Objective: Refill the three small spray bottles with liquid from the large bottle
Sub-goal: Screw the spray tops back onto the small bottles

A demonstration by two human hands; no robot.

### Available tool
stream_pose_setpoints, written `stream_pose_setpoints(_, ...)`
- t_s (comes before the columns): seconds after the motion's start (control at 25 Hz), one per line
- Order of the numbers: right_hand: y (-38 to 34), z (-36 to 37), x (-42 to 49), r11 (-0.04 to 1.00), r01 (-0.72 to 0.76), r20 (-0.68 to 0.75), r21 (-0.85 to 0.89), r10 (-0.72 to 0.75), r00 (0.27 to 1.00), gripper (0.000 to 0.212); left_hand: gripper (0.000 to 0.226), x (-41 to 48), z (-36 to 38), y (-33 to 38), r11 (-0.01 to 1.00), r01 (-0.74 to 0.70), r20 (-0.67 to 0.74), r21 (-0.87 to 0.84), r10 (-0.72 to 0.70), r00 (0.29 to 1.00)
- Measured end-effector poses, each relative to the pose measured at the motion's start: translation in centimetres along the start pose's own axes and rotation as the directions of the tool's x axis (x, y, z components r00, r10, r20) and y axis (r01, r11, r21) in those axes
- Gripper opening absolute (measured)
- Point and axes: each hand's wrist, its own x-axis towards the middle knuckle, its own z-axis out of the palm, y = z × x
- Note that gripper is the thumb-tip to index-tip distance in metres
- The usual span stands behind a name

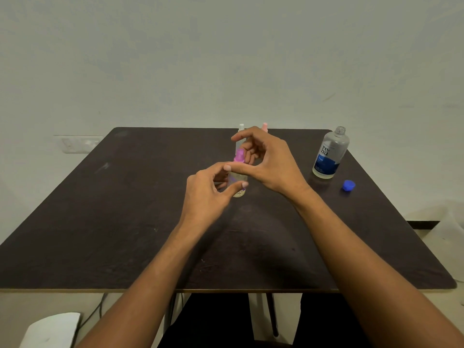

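Three small spray bottles sit close together on the dark table: the purple-topped spray bottle stands between both hands, while the white-topped spray bottle and the pink-topped spray bottle stand just beyond the right hand, mostly hidden by it. Tipping looks like the main risk: a light, narrow bottle could topple if the pump head is twisted without the body being held firmly, and a spill or a knock into the two bottles behind could follow. The left hand curls loosely around the bottle's lower body, thumb and fingers on its sides, seemingly steadying it. The right hand arches above it, half open, thumb tip near the purple pump head; whether it truly grips the head cannot be told. The large bottle stands uncapped, well to the right of the right hand, its blue cap lying just beside it.
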Motion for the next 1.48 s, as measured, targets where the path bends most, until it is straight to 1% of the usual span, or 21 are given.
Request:
stream_pose_setpoints(0.08,-0.1,0.2,-0.2,0.999,-0.009,0.010,-0.034,0.009,1.000,0.057,0.042,0.0,0.0,0.0,1.000,0.002,0.011,-0.026,-0.002,1.000)
stream_pose_setpoints(0.12,-0.1,0.1,-0.3,1.000,-0.009,0.035,-0.001,0.009,0.999,0.059,0.042,0.1,-0.1,0.0,0.999,0.007,0.016,-0.037,-0.006,1.000)
stream_pose_setpoints(0.24,0.0,-1.0,-0.2,0.982,-0.021,0.156,0.189,-0.009,0.988,0.058,0.047,-0.1,-0.2,-0.3,1.000,0.021,0.015,-0.014,-0.021,1.000)
stream_pose_setpoints(0.32,0.0,-1.4,-0.2,0.971,-0.043,0.219,0.237,-0.010,0.976,0.054,0.051,-0.1,-0.1,-0.4,1.000,0.017,0.015,-0.011,-0.017,1.000)
stream_pose_setpoints(0.36,0.1,-1.4,-0.2,0.972,-0.045,0.222,0.231,-0.008,0.975,0.052,0.051,-0.1,-0.1,-0.4,1.000,0.015,0.013,-0.014,-0.015,1.000)
stream_pose_setpoints(0.44,0.0,-1.2,-0.1,0.980,-0.029,0.171,0.198,-0.006,0.985,0.049,0.050,0.0,-0.2,-0.3,1.000,0.008,0.003,-0.013,-0.008,1.000)
stream_pose_setpoints(0.6,-0.2,0.0,-0.3,0.999,-0.018,-0.019,0.045,0.019,1.000,0.049,0.048,0.0,-0.2,0.1,1.000,-0.009,-0.009,0.011,0.009,1.000)
stream_pose_setpoints(0.68,-0.3,0.5,-0.4,1.000,-0.010,-0.034,-0.013,0.009,0.999,0.053,0.046,-0.2,-0.1,0.0,1.000,-0.004,0.003,0.009,0.004,1.000)
stream_pose_setpoints(0.72,-0.3,0.5,-0.5,1.000,-0.006,0.000,0.000,0.006,1.000,0.056,0.045,-0.2,-0.1,-0.1,1.000,-0.002,0.012,-0.007,0.002,1.000)
stream_pose_setpoints(0.8,-0.3,-0.1,-0.5,0.992,-0.022,0.115,0.126,0.007,0.993,0.061,0.046,-0.2,-0.2,-0.3,1.000,-0.002,0.019,-0.022,0.003,1.000)
stream_pose_setpoints(0.88,-0.1,-1.0,-0.4,0.972,-0.038,0.208,0.230,-0.011,0.978,0.057,0.049,-0.1,-0.3,-0.4,1.000,0.000,0.006,-0.014,0.000,1.000)
stream_pose_setpoints(0.96,0.2,-1.5,-0.3,0.974,-0.037,0.230,0.224,-0.016,0.973,0.050,0.051,0.0,-0.3,-0.5,1.000,0.004,0.000,-0.017,-0.004,1.000)
stream_pose_setpoints(1.04,0.2,-1.4,-0.2,0.979,-0.042,0.193,0.199,0.003,0.981,0.045,0.051,0.0,-0.2,-0.5,1.000,0.004,0.001,-0.016,-0.004,1.000)
stream_pose_setpoints(1.24,0.3,0.3,-0.6,0.995,-0.041,0.005,0.096,0.040,0.999,0.039,0.051,-0.1,-0.2,-0.9,1.000,-0.001,-0.017,0.007,0.001,1.000)
stream_pose_setpoints(1.48,0.6,2.3,-1.0,0.993,-0.062,-0.045,0.101,0.067,0.997,0.037,0.051,-0.4,-0.5,-1.7,0.999,0.020,-0.026,0.026,-0.020,0.999)
